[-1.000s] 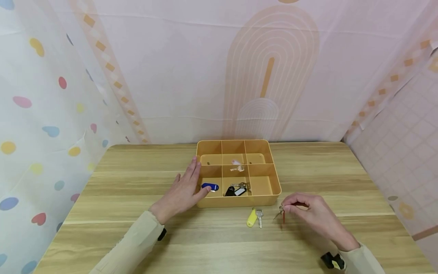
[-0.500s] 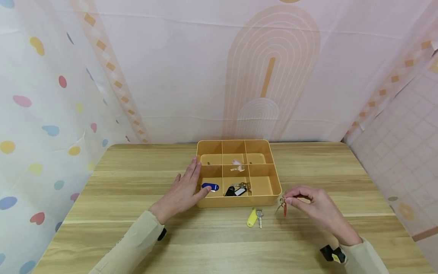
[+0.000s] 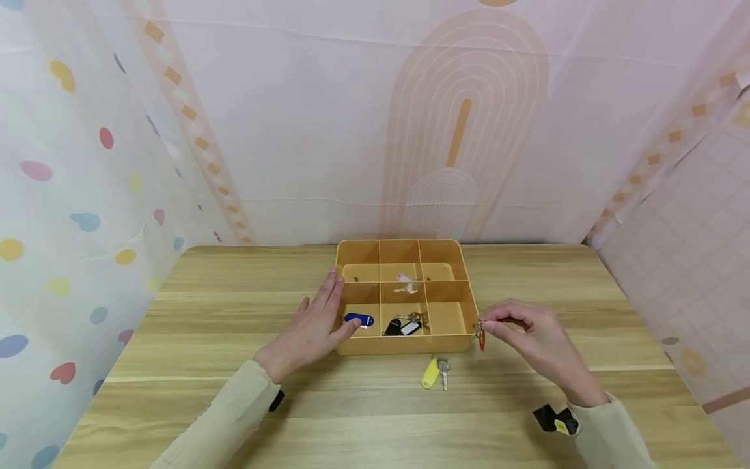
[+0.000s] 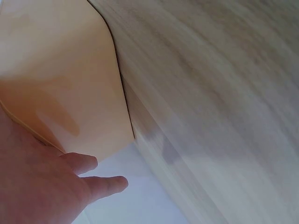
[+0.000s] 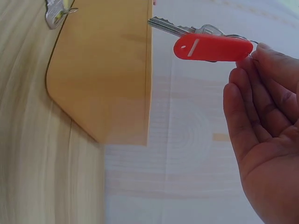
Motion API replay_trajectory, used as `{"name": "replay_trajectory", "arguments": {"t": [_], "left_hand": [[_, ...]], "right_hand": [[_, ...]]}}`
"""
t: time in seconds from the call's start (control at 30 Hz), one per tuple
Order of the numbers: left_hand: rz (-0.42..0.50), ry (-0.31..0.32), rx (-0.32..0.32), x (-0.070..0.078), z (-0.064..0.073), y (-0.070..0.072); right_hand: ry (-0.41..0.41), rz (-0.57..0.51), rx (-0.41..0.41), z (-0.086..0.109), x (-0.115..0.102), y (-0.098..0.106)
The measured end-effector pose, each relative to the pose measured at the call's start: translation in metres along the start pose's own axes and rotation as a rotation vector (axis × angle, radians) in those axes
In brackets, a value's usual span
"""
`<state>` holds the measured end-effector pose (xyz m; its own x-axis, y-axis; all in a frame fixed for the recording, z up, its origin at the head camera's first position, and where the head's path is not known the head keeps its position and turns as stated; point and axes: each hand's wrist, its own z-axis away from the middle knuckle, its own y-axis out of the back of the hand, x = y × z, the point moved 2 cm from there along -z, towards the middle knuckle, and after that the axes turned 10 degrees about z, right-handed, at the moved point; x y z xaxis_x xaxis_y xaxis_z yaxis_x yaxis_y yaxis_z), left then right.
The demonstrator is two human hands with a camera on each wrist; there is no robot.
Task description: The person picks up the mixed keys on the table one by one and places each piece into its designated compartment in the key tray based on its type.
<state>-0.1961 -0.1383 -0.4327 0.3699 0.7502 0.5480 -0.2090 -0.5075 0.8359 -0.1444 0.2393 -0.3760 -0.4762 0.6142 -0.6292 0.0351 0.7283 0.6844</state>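
My right hand (image 3: 530, 339) pinches the metal ring of a key with a red tag (image 5: 212, 47), which dangles beside the right front corner of the orange divided box (image 3: 404, 344). In the right wrist view the key (image 5: 170, 27) overlaps the box's rim. My left hand (image 3: 310, 335) rests on the box's left side, fingers straight along the wall and thumb over the front left compartment. A blue key tag (image 3: 360, 320) lies in that compartment. Black key tags (image 3: 394, 327) and a key lie in the front middle one. The front right compartment has a bare floor.
A yellow key tag (image 3: 430, 373) with a key (image 3: 444, 374) lies on the wooden table (image 3: 375, 423) in front of the box. A pale pink tag (image 3: 403, 278) and a key show in the back middle compartment. A patterned cloth (image 3: 305, 130) hangs behind the table.
My right hand has risen in the head view and come a little left, bringing the red-tagged key up to the box's right front corner. My left hand stays in place.
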Motion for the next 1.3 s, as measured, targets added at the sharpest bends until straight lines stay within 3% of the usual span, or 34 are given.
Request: {"name": "replay_trajectory", "arguments": {"t": [0.5, 1.3], "left_hand": [[0.001, 0.0, 0.006, 0.001, 0.0, -0.001], [0.0, -0.008, 0.016, 0.001, 0.001, 0.0]], "right_hand": [[-0.07, -0.046, 0.056, -0.014, -0.004, -0.011], [-0.231, -0.139, 0.018, -0.034, 0.017, -0.035]]}}
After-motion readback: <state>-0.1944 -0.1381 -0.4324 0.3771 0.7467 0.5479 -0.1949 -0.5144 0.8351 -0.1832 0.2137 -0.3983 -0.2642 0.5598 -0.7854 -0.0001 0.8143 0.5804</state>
